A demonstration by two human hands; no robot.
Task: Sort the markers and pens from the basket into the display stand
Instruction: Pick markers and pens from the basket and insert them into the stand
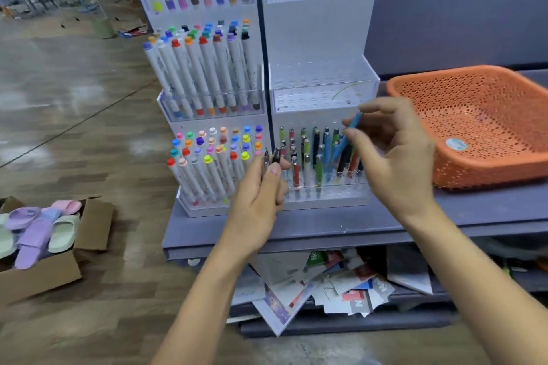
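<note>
Blue plastic marks the pen [347,142] you are working with. Your right grip [394,154] pinches its upper part between thumb and forefinger, with the other fingers spread loosely. The pen slants down and to the left, and its lower end seems to sit among the pens standing in the bottom tier [326,190] of the display stand [314,38]. That slant looks deliberate: it would let you steer the tip between close-packed neighbours toward a free hole, though I cannot tell whether it is seated in one. Your left grip [258,198] is curled around a small bunch of dark and silver pens [275,155]. It holds them upright just in front of the seam between the marker racks and the pen racks. It probably serves as a reserve kept near the stand, so the other grip has little distance to cover for each pen. The capped markers [207,74] fill the left racks, sorted apart from the pens. The two tiers above the pen row show bare holes. The orange basket [474,178] sits on the table [326,228] just right of the stand. Its visible floor shows only perforations and a round sticker, so the pens in your grips are likely among the last.
</note>
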